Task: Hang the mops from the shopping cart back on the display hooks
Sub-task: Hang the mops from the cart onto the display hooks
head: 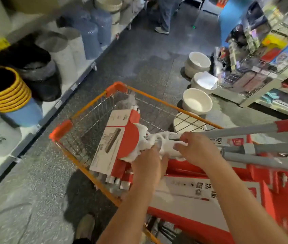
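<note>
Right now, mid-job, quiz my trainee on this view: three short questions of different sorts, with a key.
1. True or false: the left hand and the right hand both grip the same mop.
2. The shopping cart has a rim that is: A blue, B orange, C green?
3. Fill in: the white basins on the floor stand to the cart's ____ side.

Key: 1 true; 2 B; 3 right.

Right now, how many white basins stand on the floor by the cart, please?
3, in a row right of the cart: far basin, middle basin, near basin; maybe a fourth behind its wire.
</note>
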### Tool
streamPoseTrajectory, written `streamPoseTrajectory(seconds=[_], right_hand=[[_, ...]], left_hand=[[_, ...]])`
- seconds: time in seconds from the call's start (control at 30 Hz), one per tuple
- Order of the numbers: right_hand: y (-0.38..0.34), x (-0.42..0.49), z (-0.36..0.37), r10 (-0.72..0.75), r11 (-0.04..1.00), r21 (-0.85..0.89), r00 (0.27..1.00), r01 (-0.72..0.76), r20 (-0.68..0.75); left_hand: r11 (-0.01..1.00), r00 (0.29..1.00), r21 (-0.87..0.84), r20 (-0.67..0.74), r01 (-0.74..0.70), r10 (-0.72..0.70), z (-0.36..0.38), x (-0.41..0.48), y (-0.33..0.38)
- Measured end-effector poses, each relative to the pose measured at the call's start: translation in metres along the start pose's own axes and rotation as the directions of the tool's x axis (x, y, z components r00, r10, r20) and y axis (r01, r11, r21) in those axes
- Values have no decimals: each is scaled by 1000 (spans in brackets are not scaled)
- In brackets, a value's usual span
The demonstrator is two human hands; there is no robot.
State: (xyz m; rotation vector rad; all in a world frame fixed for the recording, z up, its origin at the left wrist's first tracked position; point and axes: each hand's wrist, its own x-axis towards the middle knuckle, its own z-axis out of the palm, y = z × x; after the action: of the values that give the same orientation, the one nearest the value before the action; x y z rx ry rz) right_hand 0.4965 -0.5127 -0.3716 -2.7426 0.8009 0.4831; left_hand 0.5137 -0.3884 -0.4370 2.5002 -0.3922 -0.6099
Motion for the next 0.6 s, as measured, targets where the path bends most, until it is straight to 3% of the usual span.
streamPoseTrajectory(seconds=[0.17, 0.27, 0.43, 0.53, 0.6], right_hand=[[22, 34, 12, -63, 998, -25, 998, 63, 30], [36, 48, 20, -93, 995, -33, 994, 95, 59], [45, 59, 34, -117, 986, -110, 991, 124, 63], [45, 66, 37, -135, 984, -104, 988, 143, 79], [44, 69, 40, -147, 982, -107, 985, 156, 85]], left_hand=[[942, 966, -230, 139, 244, -217, 52, 20, 11], [794, 945, -514, 123, 323, -305, 68, 24, 24], [434, 889, -845, 101, 314, -447, 92, 35, 34], [25, 853, -957, 244, 288, -460, 102, 43, 35], [-162, 826, -943, 333, 291, -454, 101, 45, 38]])
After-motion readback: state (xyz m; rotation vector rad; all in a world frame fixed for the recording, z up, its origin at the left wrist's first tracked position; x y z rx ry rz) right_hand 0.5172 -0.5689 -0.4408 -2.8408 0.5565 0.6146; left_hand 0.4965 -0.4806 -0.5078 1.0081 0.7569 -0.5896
